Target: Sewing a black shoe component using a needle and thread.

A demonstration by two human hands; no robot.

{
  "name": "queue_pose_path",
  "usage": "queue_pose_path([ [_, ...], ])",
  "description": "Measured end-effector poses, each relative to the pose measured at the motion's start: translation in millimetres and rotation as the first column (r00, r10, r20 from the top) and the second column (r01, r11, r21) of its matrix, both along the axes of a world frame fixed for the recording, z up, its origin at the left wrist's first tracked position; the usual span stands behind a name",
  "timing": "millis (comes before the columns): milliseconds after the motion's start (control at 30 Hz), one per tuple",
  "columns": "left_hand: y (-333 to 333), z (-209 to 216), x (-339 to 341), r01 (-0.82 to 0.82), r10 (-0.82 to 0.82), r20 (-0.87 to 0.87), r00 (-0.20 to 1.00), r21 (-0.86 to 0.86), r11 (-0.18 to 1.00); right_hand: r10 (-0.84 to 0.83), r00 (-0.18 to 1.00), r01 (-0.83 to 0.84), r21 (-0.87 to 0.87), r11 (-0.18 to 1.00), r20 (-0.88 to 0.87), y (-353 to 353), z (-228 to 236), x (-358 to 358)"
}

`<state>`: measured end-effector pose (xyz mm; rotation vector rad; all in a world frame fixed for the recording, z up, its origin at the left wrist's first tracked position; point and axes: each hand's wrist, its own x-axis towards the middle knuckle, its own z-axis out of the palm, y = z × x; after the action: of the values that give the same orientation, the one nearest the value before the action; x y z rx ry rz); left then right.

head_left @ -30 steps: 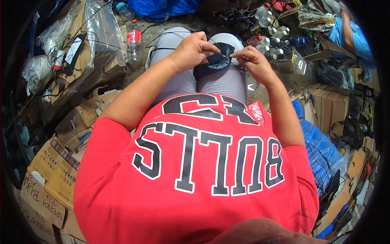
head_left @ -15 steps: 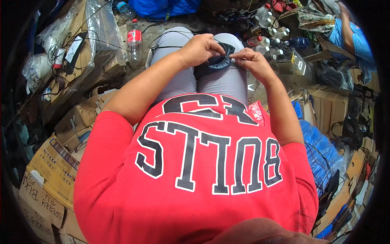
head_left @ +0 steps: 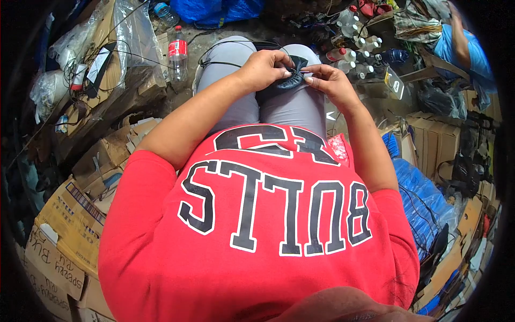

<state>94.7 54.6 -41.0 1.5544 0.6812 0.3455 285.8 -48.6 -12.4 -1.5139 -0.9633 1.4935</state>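
Observation:
A dark, shiny leather-like piece [head_left: 289,82] with a puckered, gathered edge lies over my right thigh, close to the knee. It resembles a shoe upper. My left hand [head_left: 265,70] is closed on its upper left edge, thumb and fingertips pinching there. From the other side, my right hand [head_left: 333,83] pinches a thin, dark, needle-like sliver [head_left: 306,72] against the piece. Its exact kind is too small to make out. The fingertips of both hands nearly meet above the gathered edge.
A red-capped bottle [head_left: 177,53] stands beyond my left knee; several bottles [head_left: 354,56] crowd beyond my right. Cardboard boxes [head_left: 67,220] are at the left, blue plastic sheeting [head_left: 424,198] at the right. A dark cord [head_left: 214,61] crosses my left knee. A person in blue [head_left: 469,51] is at the far right.
My hands have come closer together over the leather-like piece, and its opening has narrowed from view. A thin sliver now shows at my right fingertips.

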Motion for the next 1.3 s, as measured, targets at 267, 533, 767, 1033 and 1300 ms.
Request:
queue_pose_path([
  [267,4,10,8,0.070,-0.068,-0.020,0.997,0.363,0.929,0.069,0.958,-0.084,0.042,0.996,0.279,14,15,-7],
  [533,9,22,-13,0.053,-0.019,-0.111,0.994,0.312,0.949,0.050,0.996,-0.053,0.048,0.997,0.069,4,1,22],
  [767,9,39,-2,0.204,-0.116,-0.210,0.971,0.467,0.860,0.121,0.936,-0.144,0.046,0.989,0.329,-16,13,30],
  [1033,16,35,10,0.444,-0.215,-0.400,0.891,0.670,0.595,-0.170,0.389,-0.157,0.247,0.956,0.905,18,19,61],
  [1300,22,40,1,0.504,-0.274,-0.435,0.858,0.607,0.615,0.110,-0.044,-0.718,-0.108,0.688,0.993,23,55,-11],
])
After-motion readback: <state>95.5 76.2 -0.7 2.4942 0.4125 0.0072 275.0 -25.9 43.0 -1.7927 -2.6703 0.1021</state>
